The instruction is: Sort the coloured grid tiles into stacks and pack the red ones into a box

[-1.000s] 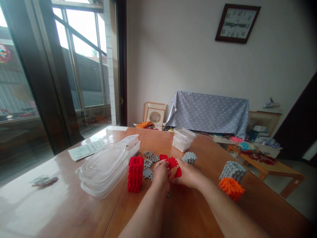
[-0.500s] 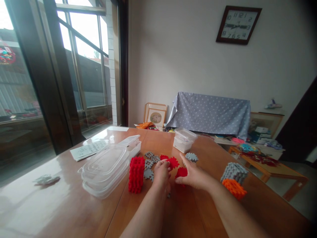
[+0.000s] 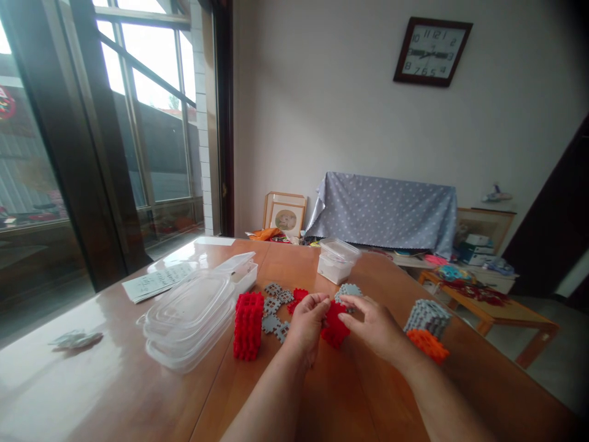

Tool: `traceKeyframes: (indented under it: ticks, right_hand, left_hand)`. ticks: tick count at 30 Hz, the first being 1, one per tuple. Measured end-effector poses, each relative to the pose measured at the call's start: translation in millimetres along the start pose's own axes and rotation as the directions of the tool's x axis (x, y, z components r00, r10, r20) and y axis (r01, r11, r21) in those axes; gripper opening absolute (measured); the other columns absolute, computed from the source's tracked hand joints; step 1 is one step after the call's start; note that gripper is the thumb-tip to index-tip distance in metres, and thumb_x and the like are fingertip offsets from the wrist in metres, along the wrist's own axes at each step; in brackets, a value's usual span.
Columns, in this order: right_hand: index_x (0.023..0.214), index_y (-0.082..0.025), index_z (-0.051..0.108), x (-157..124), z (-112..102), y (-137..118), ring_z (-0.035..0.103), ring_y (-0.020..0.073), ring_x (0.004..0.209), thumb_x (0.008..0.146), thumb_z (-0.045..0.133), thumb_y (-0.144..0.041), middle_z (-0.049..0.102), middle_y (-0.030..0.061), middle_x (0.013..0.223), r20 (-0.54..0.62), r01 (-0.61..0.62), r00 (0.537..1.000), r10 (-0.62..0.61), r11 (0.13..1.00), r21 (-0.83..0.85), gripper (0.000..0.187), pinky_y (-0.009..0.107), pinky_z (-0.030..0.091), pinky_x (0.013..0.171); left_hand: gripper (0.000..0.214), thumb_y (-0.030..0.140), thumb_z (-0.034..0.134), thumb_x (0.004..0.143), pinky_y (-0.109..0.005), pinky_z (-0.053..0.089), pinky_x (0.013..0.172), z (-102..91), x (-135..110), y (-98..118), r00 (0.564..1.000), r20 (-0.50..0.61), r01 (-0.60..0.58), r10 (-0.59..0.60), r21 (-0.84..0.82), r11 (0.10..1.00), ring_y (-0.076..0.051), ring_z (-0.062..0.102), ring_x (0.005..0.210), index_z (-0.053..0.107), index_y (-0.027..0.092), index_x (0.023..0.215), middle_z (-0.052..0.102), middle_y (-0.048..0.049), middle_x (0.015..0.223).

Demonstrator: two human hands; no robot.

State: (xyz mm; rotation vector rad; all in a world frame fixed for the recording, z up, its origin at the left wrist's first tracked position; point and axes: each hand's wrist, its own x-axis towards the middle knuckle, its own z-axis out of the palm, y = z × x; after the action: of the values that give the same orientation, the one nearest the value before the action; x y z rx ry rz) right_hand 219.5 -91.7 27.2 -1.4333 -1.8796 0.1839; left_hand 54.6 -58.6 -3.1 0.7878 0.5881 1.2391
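Red pieces [image 3: 335, 331] sit beside the curled right hand [image 3: 376, 326].

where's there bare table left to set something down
Bare tabletop shows at left, between the crumpled packet and the clear containers; at the back, between the white box and the lidded tub; and at right, between that tub and the larger grey stack. The middle is crowded: left hand, right hand, red pieces and loose grey pieces.

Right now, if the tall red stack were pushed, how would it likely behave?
The red stack would probably tip rather than roll, standing taller than wide with flattish sides. Its toothed layers may shift apart; whether they interlock isn't clear. The glossy table might let its base slide.
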Motion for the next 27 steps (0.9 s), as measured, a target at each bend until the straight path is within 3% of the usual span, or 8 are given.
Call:
traceKeyframes:
  ticks: [5, 8, 11, 16, 20, 22, 24, 27]
  right_hand:
    - [0.130, -0.025, 0.065, -11.8, -0.4, -5.8, 0.061, 0.0273, 0.120, 0.087, 0.065, -0.038, 0.068, 0.0083, 0.128, -0.017, 0.054, 0.998, -0.054, 0.999, -0.002, 0.045, 0.041, 0.048, 0.106]
    - [0.134, -0.024, 0.062, -13.6, 1.3, -6.2, 0.060, 0.0287, 0.120, 0.082, 0.071, -0.040, 0.067, 0.0099, 0.129, -0.024, 0.075, 0.997, -0.076, 0.996, -0.053, 0.055, 0.042, 0.048, 0.105]
    - [0.132, -0.024, 0.064, -12.2, 3.9, -0.2, 0.062, 0.0290, 0.118, 0.083, 0.070, -0.040, 0.068, 0.0102, 0.126, -0.030, 0.051, 0.998, -0.053, 0.996, -0.074, 0.052, 0.042, 0.049, 0.104]
    - [0.137, -0.021, 0.062, -11.3, 9.3, 15.3, 0.056, 0.0308, 0.129, 0.083, 0.071, -0.046, 0.064, 0.0134, 0.136, 0.024, -0.011, 1.000, 0.012, 1.000, -0.025, 0.061, 0.046, 0.043, 0.112]
    - [0.149, -0.022, 0.048, -18.7, 17.7, 20.3, 0.043, 0.0328, 0.144, 0.081, 0.072, -0.057, 0.050, 0.0125, 0.153, 0.027, -0.154, 0.988, 0.152, 0.975, 0.161, 0.080, 0.050, 0.033, 0.120]
    - [0.154, -0.024, 0.041, -26.2, 27.6, 21.2, 0.040, 0.0308, 0.146, 0.088, 0.060, -0.062, 0.047, 0.0103, 0.156, -0.060, -0.265, 0.952, 0.301, 0.905, 0.332, 0.078, 0.049, 0.034, 0.120]
    - [0.155, -0.024, 0.038, -35.4, 42.6, 23.1, 0.041, 0.0284, 0.146, 0.096, 0.042, -0.064, 0.045, 0.0084, 0.157, -0.156, -0.336, 0.875, 0.459, 0.806, 0.488, 0.071, 0.045, 0.040, 0.117]
    - [0.156, -0.028, 0.037, -47.9, 69.4, 29.1, 0.043, 0.0278, 0.144, 0.098, 0.028, -0.066, 0.046, 0.0047, 0.157, -0.175, -0.409, 0.823, 0.540, 0.778, 0.477, 0.070, 0.042, 0.047, 0.112]
  left_hand:
    - [0.043, 0.038, 0.089, 0.062, -0.020, 0.038, 0.055, 3.7, 0.9, -6.1, 1.000, -0.004, -0.023, 0.023, -0.007, 1.000, -0.008, 0.052, 0.058, 0.066, 0.015, 0.091, 0.063, -0.0002, 0.075]
    - [0.043, 0.039, 0.089, 0.062, -0.021, 0.039, 0.056, 3.9, 1.3, -6.4, 1.000, 0.005, -0.018, 0.018, -0.017, 1.000, -0.009, 0.052, 0.058, 0.065, 0.016, 0.090, 0.064, -0.0005, 0.074]
    - [0.042, 0.046, 0.087, 0.065, -0.023, 0.042, 0.060, 2.3, 1.5, -3.7, 0.998, -0.046, -0.038, 0.039, 0.022, 0.999, -0.010, 0.056, 0.062, 0.065, 0.016, 0.086, 0.067, -0.0030, 0.078]
    - [0.051, 0.063, 0.069, 0.081, -0.031, 0.048, 0.082, -4.0, 3.4, -3.2, 0.979, -0.180, -0.066, 0.097, 0.171, 0.983, -0.022, 0.068, 0.093, 0.071, 0.016, 0.099, 0.074, -0.0145, 0.104]
    - [0.065, 0.072, 0.056, 0.086, -0.036, 0.045, 0.102, -6.0, 3.2, -10.2, 0.980, -0.201, 0.028, 0.010, 0.184, 0.983, -0.028, 0.063, 0.120, 0.071, 0.017, 0.116, 0.069, -0.0175, 0.126]
    - [0.072, 0.076, 0.052, 0.086, -0.036, 0.041, 0.110, -4.0, 1.9, -12.9, 0.978, -0.207, 0.074, -0.036, 0.177, 0.981, -0.029, 0.056, 0.132, 0.069, 0.017, 0.122, 0.065, -0.0182, 0.135]
    - [0.078, 0.078, 0.048, 0.086, -0.036, 0.036, 0.116, -0.7, 0.1, -14.0, 0.978, -0.194, 0.113, -0.075, 0.192, 0.975, -0.029, 0.048, 0.140, 0.066, 0.016, 0.128, 0.058, -0.0186, 0.144]
    - [0.083, 0.079, 0.045, 0.086, -0.037, 0.028, 0.121, 3.8, -2.1, -14.7, 0.980, -0.171, 0.141, -0.102, 0.234, 0.962, -0.029, 0.040, 0.146, 0.063, 0.014, 0.134, 0.049, -0.0183, 0.152]
